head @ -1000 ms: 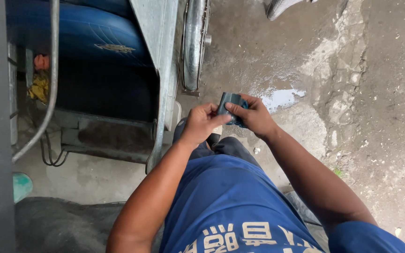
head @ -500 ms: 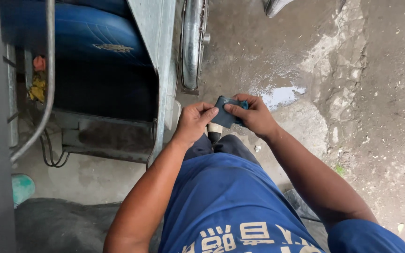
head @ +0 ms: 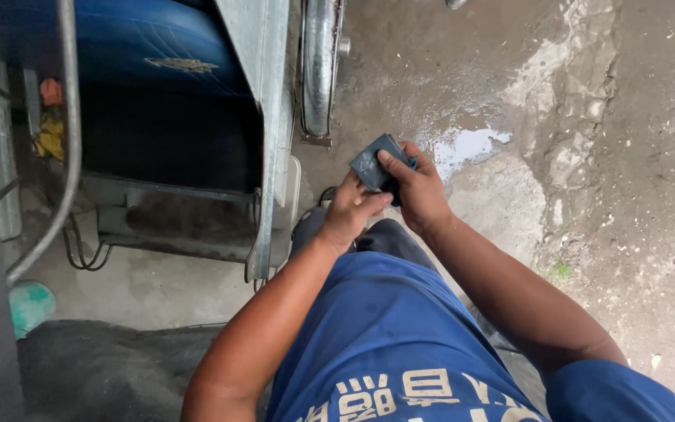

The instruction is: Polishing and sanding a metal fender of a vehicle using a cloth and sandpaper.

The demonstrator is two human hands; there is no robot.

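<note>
While I crouched on the wet concrete floor (head: 587,195), my right hand (head: 419,191) gripped a small dark blue-grey pad (head: 373,162), thumb pressed on top. My left hand (head: 351,212) pinched its lower edge. Both hovered just beside the metal wheel (head: 318,70), with a pale puddle (head: 466,146) near that wheel.

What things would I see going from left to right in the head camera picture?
Teal object on the floor → blue seat → metal wheel → left hand → right hand → puddle → cracked concrete.
</note>
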